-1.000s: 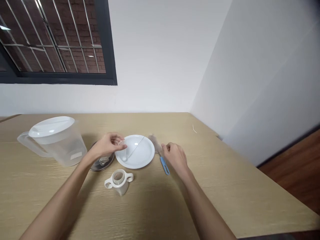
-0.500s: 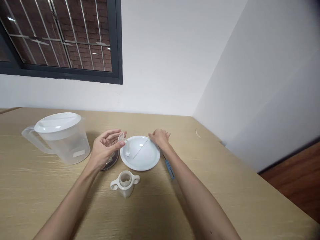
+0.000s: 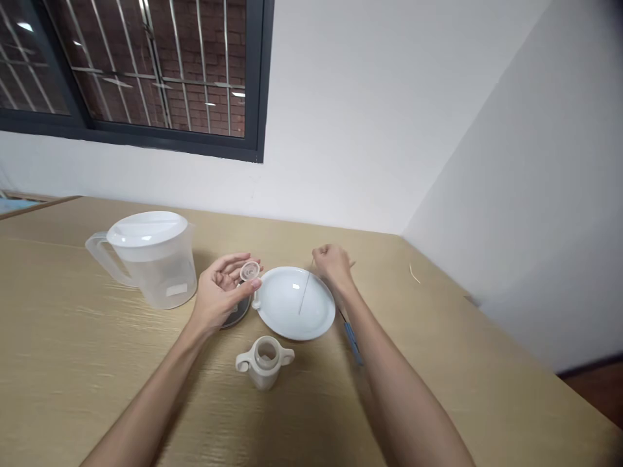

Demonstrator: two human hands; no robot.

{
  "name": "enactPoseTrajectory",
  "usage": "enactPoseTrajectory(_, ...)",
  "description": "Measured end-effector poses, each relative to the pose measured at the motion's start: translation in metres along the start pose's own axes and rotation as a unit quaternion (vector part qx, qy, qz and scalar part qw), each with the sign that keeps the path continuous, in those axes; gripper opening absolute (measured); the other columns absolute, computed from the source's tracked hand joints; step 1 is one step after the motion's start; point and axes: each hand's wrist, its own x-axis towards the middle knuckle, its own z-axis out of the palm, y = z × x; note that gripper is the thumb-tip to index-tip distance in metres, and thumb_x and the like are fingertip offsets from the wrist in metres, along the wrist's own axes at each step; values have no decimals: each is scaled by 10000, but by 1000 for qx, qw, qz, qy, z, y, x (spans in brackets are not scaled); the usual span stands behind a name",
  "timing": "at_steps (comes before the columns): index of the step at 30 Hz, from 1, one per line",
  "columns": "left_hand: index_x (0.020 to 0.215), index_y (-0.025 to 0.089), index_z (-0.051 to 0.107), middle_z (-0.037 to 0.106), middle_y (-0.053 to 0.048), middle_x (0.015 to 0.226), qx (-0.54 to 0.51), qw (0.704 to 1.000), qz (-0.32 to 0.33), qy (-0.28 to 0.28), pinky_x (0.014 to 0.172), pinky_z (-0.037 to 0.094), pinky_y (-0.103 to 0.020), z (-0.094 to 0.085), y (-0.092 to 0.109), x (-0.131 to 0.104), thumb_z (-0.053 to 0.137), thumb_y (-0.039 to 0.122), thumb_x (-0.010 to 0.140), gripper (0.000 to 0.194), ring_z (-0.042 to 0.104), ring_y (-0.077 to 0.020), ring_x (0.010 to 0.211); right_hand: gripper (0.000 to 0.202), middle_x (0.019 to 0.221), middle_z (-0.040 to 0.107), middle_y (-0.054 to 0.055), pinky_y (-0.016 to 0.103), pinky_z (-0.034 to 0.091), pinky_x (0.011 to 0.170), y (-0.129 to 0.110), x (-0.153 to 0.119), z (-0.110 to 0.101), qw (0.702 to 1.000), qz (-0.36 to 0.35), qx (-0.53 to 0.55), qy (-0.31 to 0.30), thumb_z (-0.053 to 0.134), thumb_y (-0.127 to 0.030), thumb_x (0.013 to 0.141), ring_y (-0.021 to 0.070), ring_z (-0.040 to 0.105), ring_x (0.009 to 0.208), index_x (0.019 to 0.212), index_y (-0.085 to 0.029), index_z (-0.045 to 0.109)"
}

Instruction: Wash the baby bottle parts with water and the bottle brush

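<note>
My left hand (image 3: 224,293) pinches a translucent round silicone straw piece (image 3: 250,271) between thumb and fingers. Its thin tube, with a small white knob at the end, hangs at the plate's left rim. In my right hand (image 3: 333,264), closed beyond the plate's far right edge, is the upper end of a thin rod (image 3: 305,293). The rod slants down over the white plate (image 3: 280,318); whether its tip touches the plate I cannot tell. Nearer to me, a two-handled cup (image 3: 264,373) stands upright with its top uncovered.
A lidded clear plastic pitcher (image 3: 158,272) stands at the left. Partly behind my left hand lies a dark round dish (image 3: 238,316). A blue-handled tool (image 3: 353,342) rests beside my right forearm. A thin pale strip (image 3: 413,274) lies farther right, near the wall.
The camera view has turned left, so everything sits farther right. The straw piece's disc now faces me more. The rod stands steeper, its lower tip farther from the straw piece's knob.
</note>
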Motion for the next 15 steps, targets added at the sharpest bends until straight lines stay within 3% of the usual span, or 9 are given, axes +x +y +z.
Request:
enactPoseTrajectory(5, 1093, 150, 623, 754, -131, 1002, 27, 999, 17, -8, 870, 576, -382, -2, -6, -6, 886, 232, 640, 529, 724, -276, 993, 313, 969, 705, 64, 317, 445, 816, -21, -11, -42, 985, -82, 125, 84, 407, -416, 971, 176, 631, 868, 1002, -182, 614)
enactPoseTrajectory(8, 1101, 156, 621, 749, -118, 981, 43, 999, 28, -6, 883, 570, -377, -2, -11, -8, 871, 224, 657, 514, 724, -269, 984, 253, 873, 685, 37, 304, 479, 730, -37, -28, -64, 905, -189, 322, 204, 543, -428, 950, 161, 629, 798, 919, -184, 604)
enactPoseTrajectory(10, 1103, 162, 620, 741, -124, 1018, 60, 998, 36, 7, 891, 566, -376, -2, -13, -9, 861, 222, 666, 502, 717, -267, 1000, 200, 855, 664, 18, 314, 504, 741, -48, -41, -75, 857, -236, 387, 243, 572, -390, 957, 157, 641, 810, 916, -196, 595)
enactPoseTrajectory(12, 1094, 170, 625, 730, -129, 1064, 94, 994, 47, 24, 901, 562, -380, -2, -16, -9, 855, 229, 669, 487, 707, -270, 1022, 162, 842, 646, 11, 327, 525, 761, -58, -54, -81, 827, -261, 422, 264, 591, -355, 960, 154, 643, 806, 905, -202, 585)
enactPoseTrajectory(15, 1082, 182, 634, 728, -120, 1078, 157, 984, 71, 35, 936, 548, -401, -2, -19, -11, 845, 250, 667, 471, 700, -278, 1037, 134, 838, 640, 7, 336, 549, 766, -68, -67, -83, 804, -276, 453, 267, 593, -332, 967, 153, 648, 808, 910, -211, 578)
